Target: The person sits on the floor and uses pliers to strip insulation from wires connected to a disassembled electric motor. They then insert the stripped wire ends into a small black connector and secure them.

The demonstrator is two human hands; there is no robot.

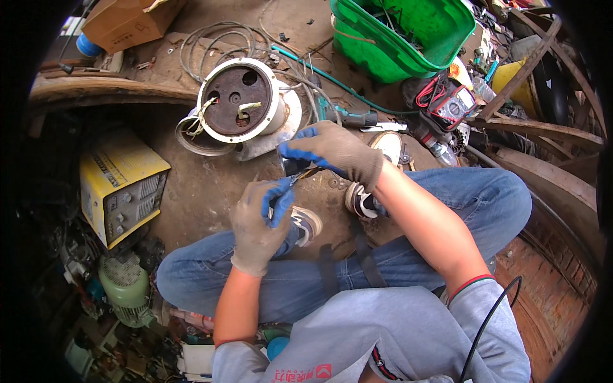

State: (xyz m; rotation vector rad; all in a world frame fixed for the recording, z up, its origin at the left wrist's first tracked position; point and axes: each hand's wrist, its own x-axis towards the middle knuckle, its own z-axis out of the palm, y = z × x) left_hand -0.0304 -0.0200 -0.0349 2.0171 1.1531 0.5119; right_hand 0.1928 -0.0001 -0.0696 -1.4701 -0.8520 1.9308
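Note:
Both my hands wear grey work gloves with blue-coated fingers, and they are close together above the floor between my knees. My left hand (260,223) is closed in a pinch at the end of some thin wires (306,174). Curled over a small dark piece (294,167) is my right hand (335,150); the wires run beneath its fingers. The kind of dark piece cannot be made out. Just beyond stands a round motor housing (279,115) with a white rim, a rusty brown face and pale wire ends poking from its holes.
A yellow welding machine (121,188) stands at left, above a green motor (124,287). Far right are a green tub (367,57), a multimeter (454,105) with red leads and a teal power tool (348,117). A cardboard box (131,29) and coiled cable (191,48) lie far left.

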